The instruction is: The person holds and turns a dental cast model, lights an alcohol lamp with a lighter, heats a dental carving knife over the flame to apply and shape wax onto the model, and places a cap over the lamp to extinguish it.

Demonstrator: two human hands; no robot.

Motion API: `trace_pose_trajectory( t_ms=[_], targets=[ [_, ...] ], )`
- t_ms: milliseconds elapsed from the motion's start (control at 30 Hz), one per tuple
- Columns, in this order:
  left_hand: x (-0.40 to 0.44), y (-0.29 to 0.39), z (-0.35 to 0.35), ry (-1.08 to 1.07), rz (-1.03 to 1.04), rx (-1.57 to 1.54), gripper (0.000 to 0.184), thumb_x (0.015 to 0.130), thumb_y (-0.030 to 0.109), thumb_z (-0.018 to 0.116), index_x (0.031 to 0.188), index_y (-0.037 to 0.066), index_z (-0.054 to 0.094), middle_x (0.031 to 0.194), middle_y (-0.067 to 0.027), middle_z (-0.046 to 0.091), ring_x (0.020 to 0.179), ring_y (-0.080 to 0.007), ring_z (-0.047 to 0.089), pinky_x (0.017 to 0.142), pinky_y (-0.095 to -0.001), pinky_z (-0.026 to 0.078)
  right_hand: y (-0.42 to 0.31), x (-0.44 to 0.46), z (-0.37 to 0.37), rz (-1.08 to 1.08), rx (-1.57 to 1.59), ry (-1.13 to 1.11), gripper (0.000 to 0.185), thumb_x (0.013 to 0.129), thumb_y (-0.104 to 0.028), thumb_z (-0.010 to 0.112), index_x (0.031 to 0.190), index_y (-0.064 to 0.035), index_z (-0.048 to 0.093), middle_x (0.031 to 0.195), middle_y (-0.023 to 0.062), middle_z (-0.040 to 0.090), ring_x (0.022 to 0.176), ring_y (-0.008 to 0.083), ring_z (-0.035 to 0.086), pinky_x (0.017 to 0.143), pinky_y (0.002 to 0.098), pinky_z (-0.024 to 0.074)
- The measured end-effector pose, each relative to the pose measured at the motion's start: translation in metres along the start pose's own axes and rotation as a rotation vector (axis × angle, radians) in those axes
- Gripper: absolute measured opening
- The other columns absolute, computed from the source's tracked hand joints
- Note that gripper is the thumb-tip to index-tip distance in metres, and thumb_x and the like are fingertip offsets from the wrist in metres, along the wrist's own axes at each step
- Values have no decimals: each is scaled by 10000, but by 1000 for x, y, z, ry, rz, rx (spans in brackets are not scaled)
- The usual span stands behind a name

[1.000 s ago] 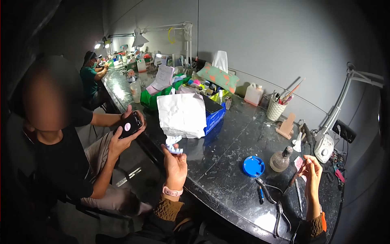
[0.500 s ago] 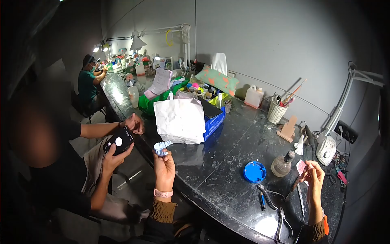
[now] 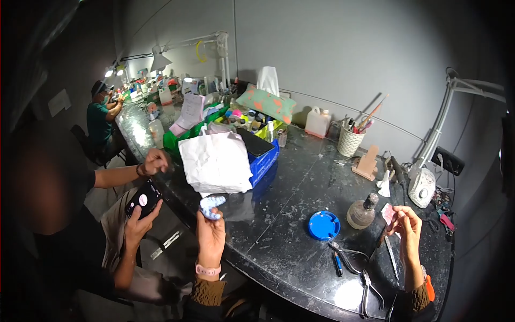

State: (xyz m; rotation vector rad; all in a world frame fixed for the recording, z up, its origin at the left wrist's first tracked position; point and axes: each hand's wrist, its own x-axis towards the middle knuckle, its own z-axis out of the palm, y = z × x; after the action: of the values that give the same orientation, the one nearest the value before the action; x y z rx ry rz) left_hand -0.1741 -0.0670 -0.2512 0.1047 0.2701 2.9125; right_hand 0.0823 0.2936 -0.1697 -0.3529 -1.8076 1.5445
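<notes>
My left hand (image 3: pixel 211 236), with a pink band on its wrist, is closed around the base of a light-blue dental model (image 3: pixel 212 206). The model is held up with its curved row of teeth showing, just in front of a white paper bag (image 3: pixel 214 163). Over the right side of the bench, my right hand (image 3: pixel 409 231) pinches a small flat pink piece (image 3: pixel 388 214) between thumb and fingertips. Its exact material I cannot tell. Beside that hand stand a glass bottle (image 3: pixel 360 213) and a blue round lid or dish (image 3: pixel 324 225).
Pliers (image 3: pixel 370 292), a blue pen (image 3: pixel 338 264) and a slim metal tool (image 3: pixel 392 258) lie on the dark bench. Blue bin (image 3: pixel 264 166), brush cup (image 3: pixel 351 141) and lamp arm (image 3: pixel 442 121) stand behind. At left, a seated person holds a phone (image 3: pixel 144 199); another works farther back.
The view has swung, so the bench things sit farther left. The dental model has turned, showing more of its arch. The seated person's far hand has lifted away from the phone.
</notes>
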Motion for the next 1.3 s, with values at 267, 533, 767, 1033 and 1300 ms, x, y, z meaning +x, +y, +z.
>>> trace_pose_trajectory(
  t_ms=[267, 533, 767, 1033, 1300],
  targets=[
    [-10, -26, 24, -74, -406, 443, 484, 1007, 340, 349, 1362, 12, 379, 786, -49, 511, 671, -121, 479, 502, -253, 416, -5, -2, 1, 22, 5, -46, 197, 965, -162, 493, 1035, -13, 603, 730, 36, 577, 570, 103, 582, 526, 227, 491],
    [11, -13, 63, -254, -44, 649, 438, 1017, 315, 333, 1448, 311, 256, 784, -17, 472, 680, -100, 454, 492, -221, 367, -8, -1, -2, 18, 15, -79, 216, 975, -165, 474, 1052, -5, 596, 748, 39, 579, 607, 99, 581, 562, 223, 495],
    [-11, -48, 107, -380, -402, 576, 436, 1022, 305, 303, 1431, 155, 311, 795, -34, 455, 648, -101, 418, 440, -218, 405, -9, -1, 1, 15, 19, -92, 217, 961, -131, 491, 1064, 16, 612, 759, 42, 591, 611, 90, 581, 536, 215, 484],
    [5, -176, 154, -782, -1041, 780, 490, 1015, 399, 295, 1265, 12, 459, 756, -31, 475, 623, -107, 473, 490, -260, 459, -15, -25, 32, -383, -406, -116, 345, 754, -25, 726, 1077, -8, 605, 852, 73, 630, 735, 133, 639, 605, 243, 538],
    [-19, -191, 128, -845, -1206, 843, 563, 1014, 428, 242, 1293, -23, 433, 808, -71, 533, 645, -151, 553, 596, -279, 498, 12, -33, 33, -727, -669, -129, 317, 644, -7, 794, 931, -47, 665, 732, 51, 639, 554, 150, 625, 439, 253, 484]
  ],
)
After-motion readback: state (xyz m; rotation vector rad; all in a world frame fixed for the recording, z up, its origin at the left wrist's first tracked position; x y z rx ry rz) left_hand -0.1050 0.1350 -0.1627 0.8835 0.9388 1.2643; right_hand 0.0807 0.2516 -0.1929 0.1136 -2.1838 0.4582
